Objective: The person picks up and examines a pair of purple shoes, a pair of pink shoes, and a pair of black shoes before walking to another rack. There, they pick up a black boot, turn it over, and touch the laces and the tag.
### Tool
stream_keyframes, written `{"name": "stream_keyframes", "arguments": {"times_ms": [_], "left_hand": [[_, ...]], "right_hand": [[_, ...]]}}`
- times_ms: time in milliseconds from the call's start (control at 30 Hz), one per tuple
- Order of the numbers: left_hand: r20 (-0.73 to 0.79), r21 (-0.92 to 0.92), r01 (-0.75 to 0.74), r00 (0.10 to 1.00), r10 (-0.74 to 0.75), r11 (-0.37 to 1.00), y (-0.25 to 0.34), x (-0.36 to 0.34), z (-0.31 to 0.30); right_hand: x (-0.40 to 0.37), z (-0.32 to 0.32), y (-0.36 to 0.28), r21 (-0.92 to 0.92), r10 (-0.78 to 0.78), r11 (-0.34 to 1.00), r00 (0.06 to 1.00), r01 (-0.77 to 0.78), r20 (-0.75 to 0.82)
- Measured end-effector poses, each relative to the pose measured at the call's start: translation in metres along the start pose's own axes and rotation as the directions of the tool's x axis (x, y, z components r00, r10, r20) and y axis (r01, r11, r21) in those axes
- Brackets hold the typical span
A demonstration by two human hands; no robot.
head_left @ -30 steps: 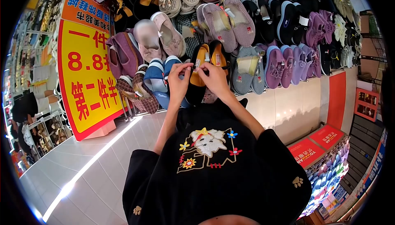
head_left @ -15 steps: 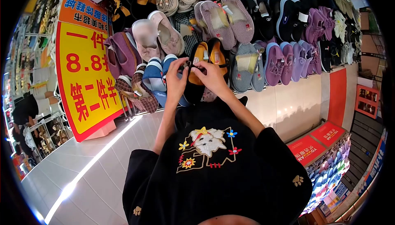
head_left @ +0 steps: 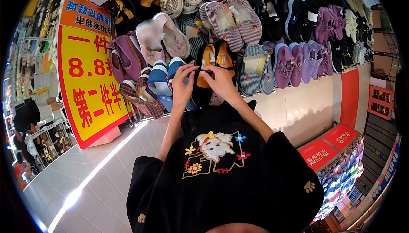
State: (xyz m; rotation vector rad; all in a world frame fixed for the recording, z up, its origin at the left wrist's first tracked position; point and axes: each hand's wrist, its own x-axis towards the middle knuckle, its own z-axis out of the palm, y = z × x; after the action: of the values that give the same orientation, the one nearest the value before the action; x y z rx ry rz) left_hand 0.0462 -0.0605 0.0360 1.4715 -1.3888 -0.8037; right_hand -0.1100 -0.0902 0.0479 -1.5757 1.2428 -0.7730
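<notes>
A pair of black shoes [head_left: 202,96] with orange-yellow insoles sits on the display rack before me, toes toward me. At the left shoe's upper edge, my left hand [head_left: 183,80] is closed in a pinch, thumb and fingers on what looks like its strap. My right hand [head_left: 220,82] pinches the same place from the other side, so the fingertips nearly meet. The bit between them is mostly covered. Blue slippers [head_left: 160,81] lie just left of my left hand. Grey striped slippers [head_left: 252,76] are beside my right hand.
Rows of shoes fill the rack, among them pink flats [head_left: 150,41], striped slippers [head_left: 230,20] and purple shoes [head_left: 283,66]. A yellow sale sign [head_left: 90,80] stands at the left. Lower right, a red-topped stand [head_left: 326,147] holds more slippers.
Both hands keep their pinch on the black shoe and have barely moved. The view has shifted very slightly.
</notes>
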Motion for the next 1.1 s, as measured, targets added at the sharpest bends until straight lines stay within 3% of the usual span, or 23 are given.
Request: {"name": "stream_keyframes", "arguments": {"times_ms": [400,633,900,1100], "left_hand": [[0.021,0.002,0.017,1.000,-0.017,1.000,-0.003,-0.005,-0.003],[0.040,0.053,-0.033,0.999,0.031,0.998,-0.003,0.001,-0.002],[0.082,-0.001,0.007,0.997,-0.007,1.000,-0.007,0.005,-0.001],[0.067,-0.007,-0.028,0.997,0.029,1.000,-0.008,0.006,-0.002]], "right_hand": [[0.002,0.000,0.000,-0.035,-0.045,0.998,0.999,0.045,0.007],[-0.001,-0.004,-0.001,-0.011,0.011,1.000,0.999,-0.011,0.044],[0.001,-0.003,0.004,-0.024,0.054,0.998,0.997,-0.053,0.050],[0.003,-0.002,0.008,0.031,0.007,0.999,1.000,-0.008,0.020]]}}
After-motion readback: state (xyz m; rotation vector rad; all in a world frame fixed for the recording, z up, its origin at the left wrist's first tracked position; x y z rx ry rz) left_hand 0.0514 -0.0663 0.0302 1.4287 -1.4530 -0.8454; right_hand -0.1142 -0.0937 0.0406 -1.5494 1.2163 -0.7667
